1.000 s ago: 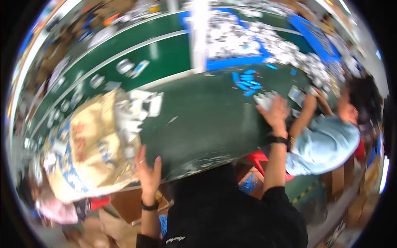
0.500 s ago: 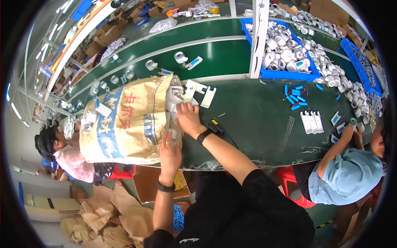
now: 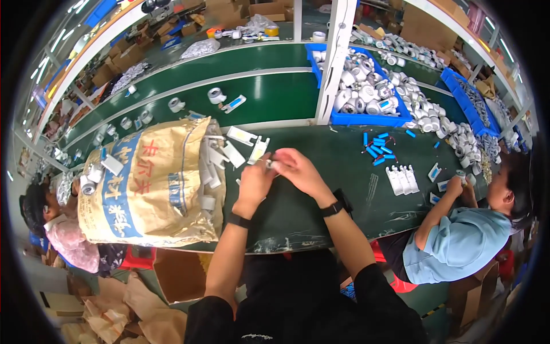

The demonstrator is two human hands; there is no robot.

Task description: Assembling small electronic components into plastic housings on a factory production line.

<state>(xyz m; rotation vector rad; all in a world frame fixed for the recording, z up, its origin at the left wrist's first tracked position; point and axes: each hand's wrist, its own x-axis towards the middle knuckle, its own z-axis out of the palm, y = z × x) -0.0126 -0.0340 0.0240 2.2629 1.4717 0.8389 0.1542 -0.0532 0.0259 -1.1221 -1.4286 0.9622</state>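
Note:
My left hand (image 3: 255,182) and my right hand (image 3: 301,174) meet above the green worktable, fingers closed and fingertips together. A small pale bit shows between them, but the fingers mostly hide it. Just beyond the fingertips, a white plastic housing (image 3: 259,150) with a yellowish patch lies on the table, and a similar white housing (image 3: 241,135) is farther left. Left of my hands, a large tan sack (image 3: 154,183) with blue and red print lies on its side. White plastic parts (image 3: 212,160) spill from its mouth.
Blue battery cells (image 3: 378,147) and a row of white housings (image 3: 402,180) lie to the right. Farther back stands a blue crate (image 3: 372,119) of white lamp-like parts, beside a metal post (image 3: 335,63). A co-worker in blue (image 3: 458,235) sits right; another person (image 3: 69,229) sits left.
Both hands have left the sack's mouth and moved right, coming together over the table. The whole view has shifted, with the scene now sitting farther left and lower.

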